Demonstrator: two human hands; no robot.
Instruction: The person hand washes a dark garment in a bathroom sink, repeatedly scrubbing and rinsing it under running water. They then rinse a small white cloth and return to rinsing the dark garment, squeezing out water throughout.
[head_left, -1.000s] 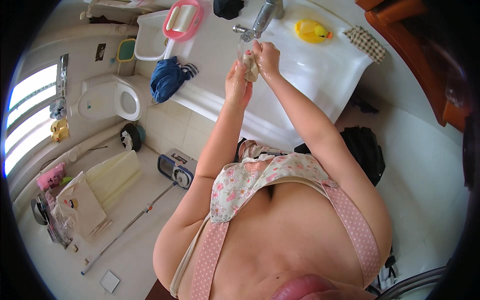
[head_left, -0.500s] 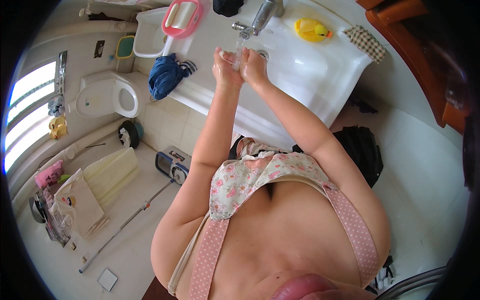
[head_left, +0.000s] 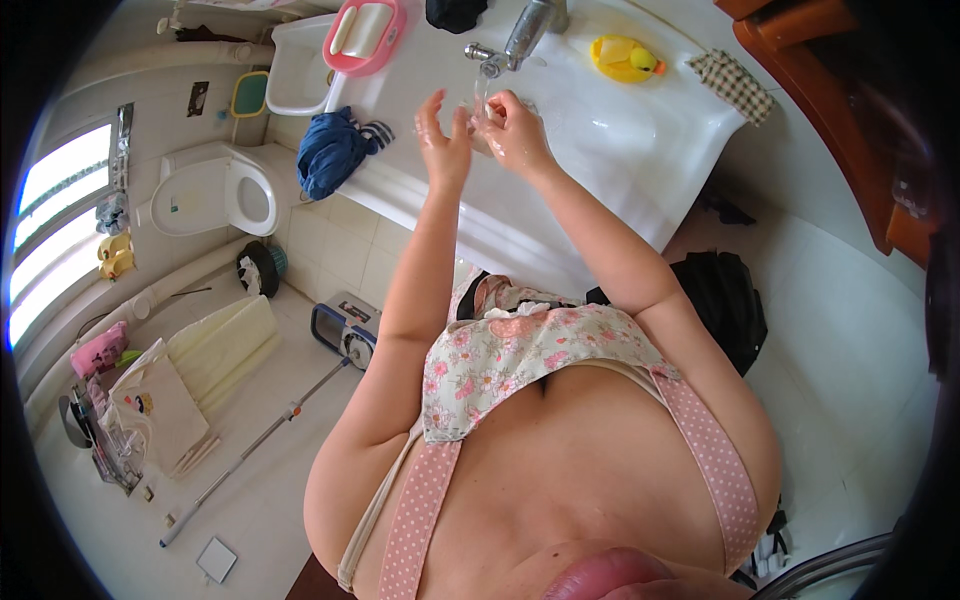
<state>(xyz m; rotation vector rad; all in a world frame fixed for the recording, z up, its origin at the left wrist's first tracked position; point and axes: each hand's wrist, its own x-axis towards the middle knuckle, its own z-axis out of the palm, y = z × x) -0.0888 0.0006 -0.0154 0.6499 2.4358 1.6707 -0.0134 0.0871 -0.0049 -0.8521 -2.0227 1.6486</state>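
Note:
Both of my hands are wet and held over the white sink [head_left: 610, 150], just below the metal faucet [head_left: 527, 35], from which water [head_left: 481, 88] runs. My left hand [head_left: 443, 145] is open, its fingers apart and pointing up beside the stream. To its right, my right hand [head_left: 517, 135] is closed, fingers curled in toward the left fingertips. Whatever its fingers may hold is hidden. The drain behind the right hand is mostly covered.
A pink soap dish [head_left: 365, 35] and a yellow duck-shaped dish [head_left: 625, 58] sit on the sink's far side. Blue cloth [head_left: 335, 152] hangs over the left edge, checked cloth [head_left: 730, 85] at the right corner. A mop [head_left: 270, 430] and a toilet [head_left: 215, 195] are at left.
My hands have drawn apart from being cupped together under the stream. The left hand's fingers have spread, and the right hand's have curled.

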